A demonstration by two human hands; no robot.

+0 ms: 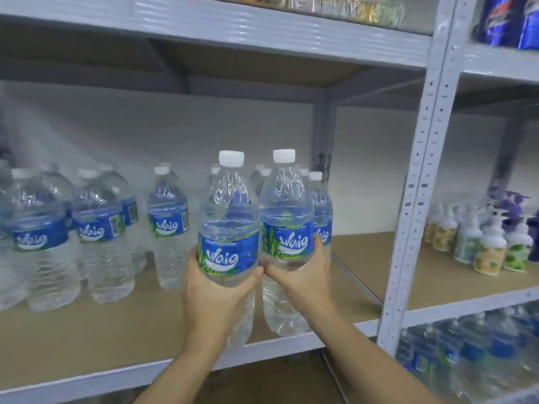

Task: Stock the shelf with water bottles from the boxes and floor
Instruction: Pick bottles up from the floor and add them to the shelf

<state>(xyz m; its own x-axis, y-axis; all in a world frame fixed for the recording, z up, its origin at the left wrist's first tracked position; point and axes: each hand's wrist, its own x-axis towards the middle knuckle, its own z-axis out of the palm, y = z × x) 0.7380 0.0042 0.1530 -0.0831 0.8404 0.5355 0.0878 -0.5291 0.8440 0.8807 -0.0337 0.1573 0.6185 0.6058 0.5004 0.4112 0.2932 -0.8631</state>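
Already the shelf carried rows of water bottles at left and far back, with bare board near. The left grip curled round the left bottle and the right grip round the right bottle, both upright above the near edge, not yet set down.

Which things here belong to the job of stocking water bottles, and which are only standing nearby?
Belong to the job: left hand, holding the left bottle; right hand, holding the right bottle; stocked bottles; shelf board.
Only nearby: pump bottles on the neighbouring shelf; blue packs above them; packaged goods on the top shelf.
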